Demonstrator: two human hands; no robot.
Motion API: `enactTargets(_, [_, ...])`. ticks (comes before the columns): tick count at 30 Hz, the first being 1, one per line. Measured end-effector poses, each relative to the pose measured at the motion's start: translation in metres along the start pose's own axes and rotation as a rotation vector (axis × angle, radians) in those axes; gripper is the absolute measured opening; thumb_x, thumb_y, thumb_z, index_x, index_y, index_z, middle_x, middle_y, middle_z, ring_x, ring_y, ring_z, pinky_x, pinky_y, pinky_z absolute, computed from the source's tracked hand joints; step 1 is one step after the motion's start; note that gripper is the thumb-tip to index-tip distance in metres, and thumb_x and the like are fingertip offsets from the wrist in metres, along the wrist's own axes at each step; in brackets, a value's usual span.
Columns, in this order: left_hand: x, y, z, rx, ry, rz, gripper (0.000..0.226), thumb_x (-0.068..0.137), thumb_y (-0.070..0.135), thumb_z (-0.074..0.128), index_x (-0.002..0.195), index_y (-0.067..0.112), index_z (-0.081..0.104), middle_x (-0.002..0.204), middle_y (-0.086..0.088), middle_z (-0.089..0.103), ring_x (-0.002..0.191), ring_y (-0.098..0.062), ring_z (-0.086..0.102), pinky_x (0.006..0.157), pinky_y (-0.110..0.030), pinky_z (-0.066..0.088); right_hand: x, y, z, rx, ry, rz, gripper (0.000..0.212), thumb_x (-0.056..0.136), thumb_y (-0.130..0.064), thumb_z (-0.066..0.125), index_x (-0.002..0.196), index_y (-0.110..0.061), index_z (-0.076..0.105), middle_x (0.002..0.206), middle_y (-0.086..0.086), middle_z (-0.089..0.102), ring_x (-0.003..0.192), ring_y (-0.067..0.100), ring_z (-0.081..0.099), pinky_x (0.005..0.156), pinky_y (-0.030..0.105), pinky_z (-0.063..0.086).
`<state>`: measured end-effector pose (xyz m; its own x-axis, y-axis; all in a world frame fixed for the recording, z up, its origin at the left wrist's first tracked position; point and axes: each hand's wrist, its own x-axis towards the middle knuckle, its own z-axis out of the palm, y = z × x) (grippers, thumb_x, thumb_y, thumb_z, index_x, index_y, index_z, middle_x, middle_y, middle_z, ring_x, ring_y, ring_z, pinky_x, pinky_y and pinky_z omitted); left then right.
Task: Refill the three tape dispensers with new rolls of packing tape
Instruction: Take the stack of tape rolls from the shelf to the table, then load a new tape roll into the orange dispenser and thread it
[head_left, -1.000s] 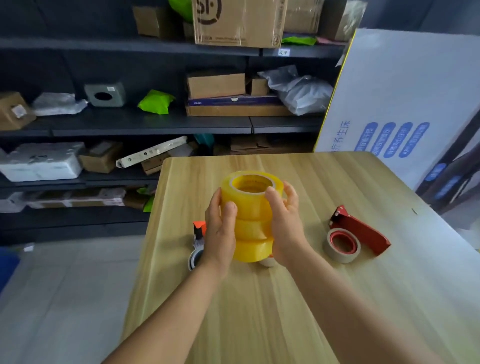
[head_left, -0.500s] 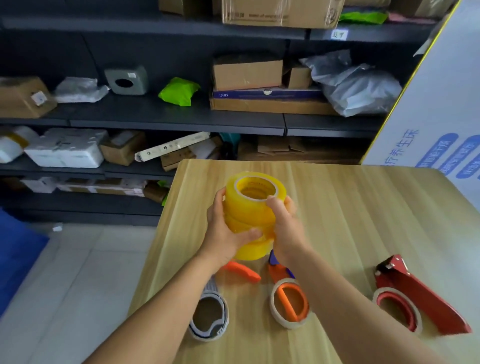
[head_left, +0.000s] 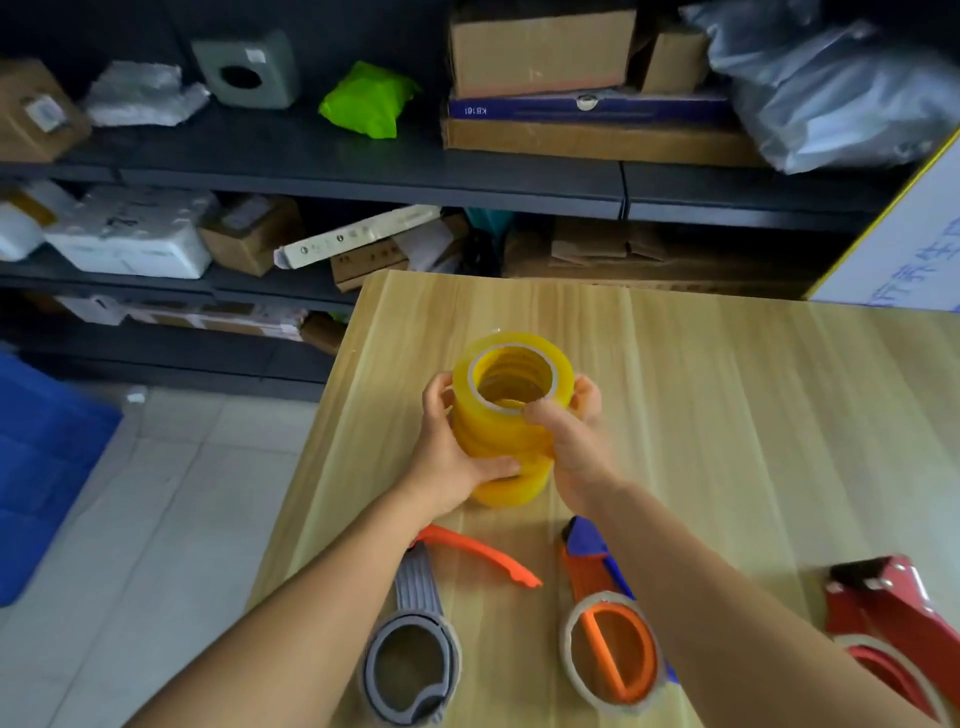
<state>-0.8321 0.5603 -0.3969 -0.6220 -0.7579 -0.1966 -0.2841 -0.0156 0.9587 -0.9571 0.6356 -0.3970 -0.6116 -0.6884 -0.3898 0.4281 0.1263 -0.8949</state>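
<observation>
Both bare forearms reach forward, hands set facing each other.
The left hand (head_left: 451, 451) curls with thumb low and fingers wrapped far; the right hand (head_left: 572, 439) mirrors it, thumb pressed near, fingers curled behind.

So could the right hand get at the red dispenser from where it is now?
Probably yes: the right hand grips the tape stack, but bare table lies between it and the red dispenser.
</observation>
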Motion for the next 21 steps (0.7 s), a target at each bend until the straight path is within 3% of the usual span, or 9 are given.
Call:
enactTargets(2, [0.000, -0.003, -0.001, 0.023, -0.013, -0.014, 0.115, 0.055, -0.002, 0.088, 0.138, 0.024, 0.013, 0.138, 0.000, 0.039, 0.123, -0.016, 0.046, 0.106, -0.037, 0.039, -0.001, 0.004, 0.001, 0.000, 0.002, 0.006, 0.061, 0.052, -0.022, 0.069, 0.107, -0.031, 0.044, 0.100, 0.002, 0.063, 0.096, 0.022, 0.064, 0.085, 0.043, 0.052])
enactTargets(4, [-0.001, -0.007, -0.001, 0.071, -0.018, -0.038, 0.117, 0.056, 0.001, 0.088, 0.140, 0.025, 0.010, 0.136, 0.002, 0.040, 0.124, -0.016, 0.046, 0.106, -0.036, 0.039, -0.002, 0.010, 0.002, 0.022, 0.011, 0.014, 0.058, 0.054, -0.018, 0.068, 0.104, -0.031, 0.043, 0.099, 0.003, 0.063, 0.097, 0.023, 0.063, 0.087, 0.044, 0.051])
enactTargets(10, [-0.005, -0.003, -0.003, 0.190, -0.041, -0.073, 0.114, 0.062, 0.010, 0.087, 0.142, 0.025, 0.006, 0.141, 0.001, 0.039, 0.123, -0.018, 0.046, 0.104, -0.038, 0.040, -0.016, 0.001, 0.010, -0.079, 0.046, 0.025, 0.060, 0.058, -0.023, 0.063, 0.114, -0.026, 0.043, 0.116, 0.009, 0.059, 0.098, 0.019, 0.060, 0.075, 0.030, 0.049])
enactTargets(14, [-0.014, 0.006, -0.003, 0.338, 0.015, -0.064, 0.114, 0.066, 0.016, 0.085, 0.149, 0.023, 0.007, 0.151, -0.003, 0.033, 0.134, -0.020, 0.038, 0.109, -0.036, 0.034, -0.031, -0.005, 0.016, -0.169, 0.089, 0.003, 0.047, 0.080, -0.015, 0.062, 0.122, -0.028, 0.044, 0.114, 0.003, 0.063, 0.099, 0.014, 0.060, 0.073, 0.023, 0.046])
enactTargets(18, [-0.032, 0.011, -0.012, 0.522, -0.004, -0.025, 0.108, 0.074, 0.025, 0.079, 0.152, 0.020, 0.004, 0.158, -0.002, 0.020, 0.142, -0.020, 0.027, 0.108, -0.032, 0.029, -0.053, -0.005, 0.020, -0.468, 0.146, -0.065, 0.043, 0.085, -0.021, 0.061, 0.125, -0.023, 0.044, 0.125, 0.003, 0.056, 0.113, 0.020, 0.053, 0.089, 0.030, 0.042])
enactTargets(21, [-0.054, 0.013, -0.021, 0.688, -0.060, 0.009, 0.097, 0.082, 0.031, 0.071, 0.152, 0.026, 0.003, 0.159, 0.000, 0.018, 0.141, -0.021, 0.029, 0.106, -0.035, 0.033, -0.077, -0.001, 0.022, -0.700, 0.121, -0.133, 0.064, 0.087, -0.023, 0.060, 0.142, -0.013, 0.029, 0.145, 0.006, 0.036, 0.134, 0.022, 0.035, 0.108, 0.036, 0.032])
